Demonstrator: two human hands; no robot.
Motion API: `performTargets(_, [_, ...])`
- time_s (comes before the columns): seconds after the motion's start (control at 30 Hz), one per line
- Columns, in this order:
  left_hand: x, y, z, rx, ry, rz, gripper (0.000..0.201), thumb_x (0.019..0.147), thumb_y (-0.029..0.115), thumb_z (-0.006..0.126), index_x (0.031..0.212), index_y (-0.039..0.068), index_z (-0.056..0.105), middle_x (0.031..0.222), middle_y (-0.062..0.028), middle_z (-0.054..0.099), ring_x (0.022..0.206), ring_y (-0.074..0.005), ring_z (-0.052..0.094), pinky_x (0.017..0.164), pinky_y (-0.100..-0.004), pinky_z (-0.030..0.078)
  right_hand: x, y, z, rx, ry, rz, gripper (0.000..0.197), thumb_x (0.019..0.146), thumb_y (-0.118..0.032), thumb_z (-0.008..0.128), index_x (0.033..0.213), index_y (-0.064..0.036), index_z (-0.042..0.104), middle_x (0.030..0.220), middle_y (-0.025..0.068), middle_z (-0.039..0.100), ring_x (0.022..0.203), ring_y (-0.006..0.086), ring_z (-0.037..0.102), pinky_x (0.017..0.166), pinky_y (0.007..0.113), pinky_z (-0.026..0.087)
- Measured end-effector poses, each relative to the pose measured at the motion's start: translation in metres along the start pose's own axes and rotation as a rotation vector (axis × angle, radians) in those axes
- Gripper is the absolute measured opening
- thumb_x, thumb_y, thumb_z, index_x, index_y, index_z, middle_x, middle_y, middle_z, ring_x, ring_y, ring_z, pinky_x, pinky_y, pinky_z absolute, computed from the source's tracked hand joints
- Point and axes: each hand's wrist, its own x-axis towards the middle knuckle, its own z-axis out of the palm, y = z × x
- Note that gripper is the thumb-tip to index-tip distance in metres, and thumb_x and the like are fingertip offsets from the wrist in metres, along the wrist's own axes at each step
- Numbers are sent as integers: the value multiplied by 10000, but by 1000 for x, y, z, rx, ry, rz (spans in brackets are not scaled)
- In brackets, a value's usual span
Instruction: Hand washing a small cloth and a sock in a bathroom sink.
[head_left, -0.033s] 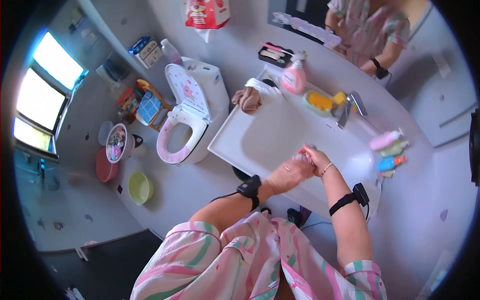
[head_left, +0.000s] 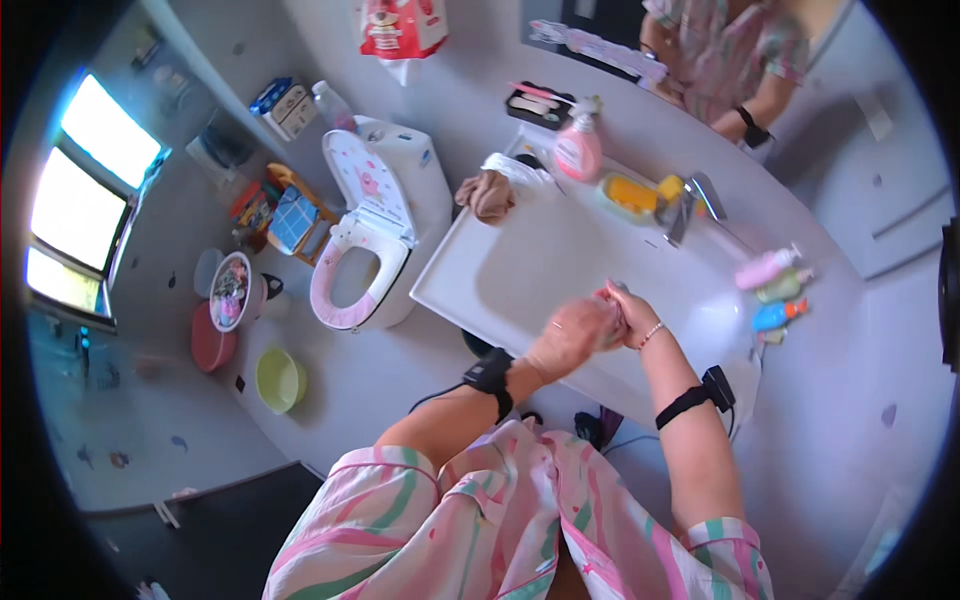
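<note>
Over the near side of the white sink (head_left: 470, 250), my two hands are pressed together. My left hand (head_left: 575, 335) is smeared by motion, its fingers curled against the other hand. My right hand (head_left: 632, 318), with a bead bracelet at the wrist, has its fingers bent inward. A bit of something greyish-pink shows between them, mostly hidden, and I cannot make out what it is. At the sink's far left corner lies a bunched brown cloth (head_left: 487, 196) with a white cloth (head_left: 520, 174) beside it.
Along the sink's back stand a pink pump bottle (head_left: 578, 152), a yellow soap dish (head_left: 630, 196) and the faucet (head_left: 690, 208). Small bottles (head_left: 775, 316) lie at the right. To the left are a toilet (head_left: 362, 275), a green basin (head_left: 281, 380) and a laundry basket (head_left: 231, 290).
My left hand has shifted slightly away and to the left against my right hand. The whole view has moved a little. Both hands stay together over the sink.
</note>
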Motion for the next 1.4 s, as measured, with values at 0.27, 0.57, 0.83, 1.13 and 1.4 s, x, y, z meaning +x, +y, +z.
performTargets(0.27, [21,42,-27,-1348,71,-1102,684,947,214,593,1511,172,210,1420,-82,407,1278,-257,461,990,-465,470,-71,29,18,465,104,-582,373,950,-225,615,1273,-43,569,1193,61,606,1111,169,571,947,312,470])
performTargets(0.57, [51,38,-42,-1954,340,-1020,496,1040,401,345,1429,95,377,1422,-105,478,1286,-317,487,1098,-489,384,-144,24,38,49,47,-776,855,881,-271,716,1521,-43,195,1466,147,385,1346,243,413,1077,356,377])
performTargets(0.83, [76,21,-62,-1975,206,-943,383,1022,348,393,1281,93,514,1247,-93,593,1172,-255,570,1050,-468,431,-160,-21,63,-733,523,-1026,600,804,-133,752,1322,-1,479,1233,204,582,1091,304,632,877,371,534])
performTargets(1.13, [56,-49,-107,-1952,396,-971,456,1019,358,389,1377,81,446,1401,-138,497,1276,-325,489,1109,-505,362,-177,-97,63,435,72,-1024,395,906,-105,567,1282,-17,483,1208,92,573,1082,173,586,953,343,476])
performTargets(1.4, [101,-49,-140,-2020,199,-846,507,1000,424,355,1351,86,494,1313,-116,572,1206,-316,546,1068,-475,411,-87,-75,97,-357,440,-954,583,789,-89,710,1312,-18,462,1177,135,607,1056,223,608,943,315,469])
